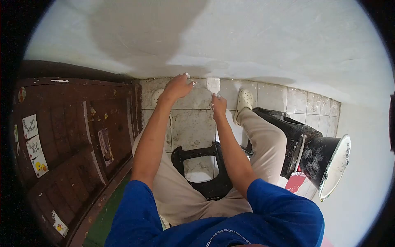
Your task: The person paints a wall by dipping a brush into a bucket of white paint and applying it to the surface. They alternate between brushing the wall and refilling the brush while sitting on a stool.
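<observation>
My right hand is closed around the handle of a putty knife. Its wide blade, coated white, points at the foot of the white wall, close to where wall and floor meet. To its left, my left hand is curled near the same wall base. White paste smears its fingertips, and a small white bit shows there; I cannot make out what the fingers hold. A damp-looking grey patch marks the wall just above the blade.
Between my legs is a black plastic stool with an opening. At right, a black bucket with a white-crusted rim rests by another black stool. A brown wooden door stands left. Stained tiles cover the floor.
</observation>
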A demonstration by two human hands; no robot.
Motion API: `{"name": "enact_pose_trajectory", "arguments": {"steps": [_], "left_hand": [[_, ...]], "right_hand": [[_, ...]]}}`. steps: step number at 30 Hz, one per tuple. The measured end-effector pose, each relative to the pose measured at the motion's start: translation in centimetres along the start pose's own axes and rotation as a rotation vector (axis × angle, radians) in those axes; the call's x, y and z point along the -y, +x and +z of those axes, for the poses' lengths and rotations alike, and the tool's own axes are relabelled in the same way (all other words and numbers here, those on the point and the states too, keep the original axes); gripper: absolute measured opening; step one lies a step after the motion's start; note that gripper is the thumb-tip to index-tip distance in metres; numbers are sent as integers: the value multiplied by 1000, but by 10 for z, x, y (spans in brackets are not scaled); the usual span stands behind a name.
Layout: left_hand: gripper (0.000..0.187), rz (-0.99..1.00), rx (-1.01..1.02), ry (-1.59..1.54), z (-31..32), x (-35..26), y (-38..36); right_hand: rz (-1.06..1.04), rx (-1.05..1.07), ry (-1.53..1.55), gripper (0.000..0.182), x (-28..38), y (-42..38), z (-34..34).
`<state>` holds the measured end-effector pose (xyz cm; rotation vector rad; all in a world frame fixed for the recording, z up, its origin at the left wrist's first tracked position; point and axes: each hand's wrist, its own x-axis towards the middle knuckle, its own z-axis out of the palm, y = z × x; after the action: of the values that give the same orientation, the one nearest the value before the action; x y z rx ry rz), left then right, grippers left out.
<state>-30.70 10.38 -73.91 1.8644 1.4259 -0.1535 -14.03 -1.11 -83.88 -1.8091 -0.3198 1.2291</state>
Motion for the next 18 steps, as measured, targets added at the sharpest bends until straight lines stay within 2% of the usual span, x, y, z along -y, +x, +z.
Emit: {"name": "enact_pose_trajectory", "arguments": {"steps": [3, 8, 15, 18], "left_hand": [[58, -9, 3, 25, -5, -3, -2], [55, -58, 17, 5, 5, 0, 5], [54, -40, -53, -25, -6, 2, 6], [53, -40, -97, -3, -4, 6, 4]], "right_hand": [[18, 19, -103, 24, -42, 40, 9], [27, 43, -320, 26, -53, 67, 22], [84, 68, -116, 28, -70, 97, 47], [54, 62, -67, 28, -48, 102, 59]]}}
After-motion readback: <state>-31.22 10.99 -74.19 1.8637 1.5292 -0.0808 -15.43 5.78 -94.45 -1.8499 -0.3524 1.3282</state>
